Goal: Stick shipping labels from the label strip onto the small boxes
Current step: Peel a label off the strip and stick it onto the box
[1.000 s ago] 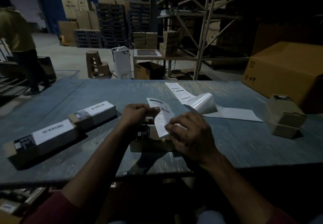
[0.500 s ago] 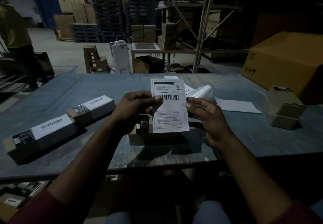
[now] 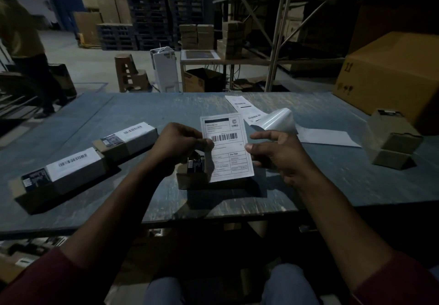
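I hold a white shipping label point(image 3: 226, 149) upright with its barcode side facing me. My left hand point(image 3: 181, 146) pinches its left edge. My right hand point(image 3: 279, 153) has its thumb and index fingertip at the label's right edge. Just below and behind the label a small brown box point(image 3: 190, 180) sits on the table near the front edge. The label strip point(image 3: 276, 121) lies curled beyond my right hand, with more labels on its far end.
Two long boxes point(image 3: 128, 139) point(image 3: 71, 172) with white labels lie at the left on the blue-grey table point(image 3: 332, 181). Small brown boxes point(image 3: 392, 143) are stacked at the right beside a large carton point(image 3: 392, 74). A person point(image 3: 21, 31) stands far left.
The label was peeled off beside the strip and lifted upright to face me. Since half a second ago it has barely moved, and my right fingers have curled a little at its edge.
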Tool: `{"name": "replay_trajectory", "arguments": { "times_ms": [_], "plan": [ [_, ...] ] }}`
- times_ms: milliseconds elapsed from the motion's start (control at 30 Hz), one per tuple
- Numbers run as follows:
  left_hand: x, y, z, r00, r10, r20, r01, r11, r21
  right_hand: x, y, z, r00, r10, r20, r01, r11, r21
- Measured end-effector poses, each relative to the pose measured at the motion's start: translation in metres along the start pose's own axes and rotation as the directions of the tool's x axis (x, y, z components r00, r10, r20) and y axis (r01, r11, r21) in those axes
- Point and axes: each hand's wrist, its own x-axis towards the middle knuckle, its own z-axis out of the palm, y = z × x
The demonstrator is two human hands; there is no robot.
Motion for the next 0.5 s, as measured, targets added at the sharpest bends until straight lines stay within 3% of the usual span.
{"name": "replay_trajectory", "arguments": {
  "times_ms": [300,500],
  "plan": [
    [0.007,-0.010,0.000,0.992,-0.123,-0.008,0.123,0.992,-0.016,0.008,0.010,0.008,0.988,0.154,0.014,-0.154,0.987,-0.040],
    [0.012,-0.011,0.000,0.992,-0.124,-0.001,0.124,0.992,-0.001,0.008,0.010,0.007,0.983,0.182,-0.002,-0.182,0.978,-0.098]
  ]
}}
